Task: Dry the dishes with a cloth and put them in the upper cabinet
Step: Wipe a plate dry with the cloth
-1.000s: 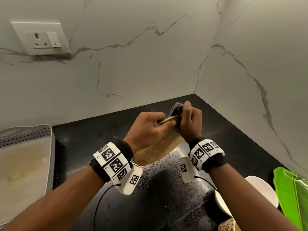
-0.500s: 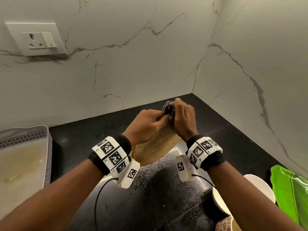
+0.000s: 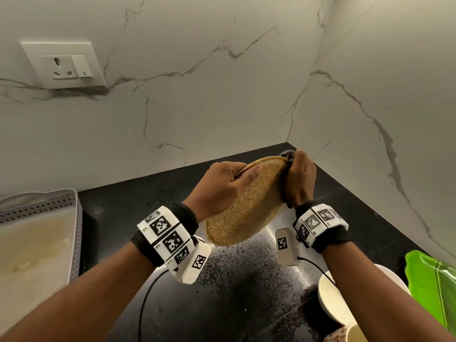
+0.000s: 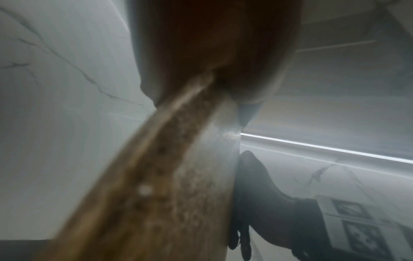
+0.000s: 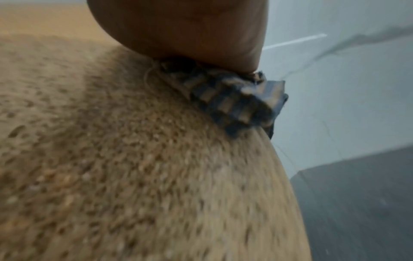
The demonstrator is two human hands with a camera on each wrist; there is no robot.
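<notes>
Speckled plate (image 3: 249, 206) held tilted above counter (image 3: 222, 292): L hand (image 3: 222, 186) grasps its rim, R hand (image 3: 299, 178) pinches cloth (image 5: 234, 102) vs. opposite edge. Prob. rigid, light, slick if wet; hold by rim.

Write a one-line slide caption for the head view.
Left hand holds a speckled plate while right hand wipes with a cloth.
</notes>
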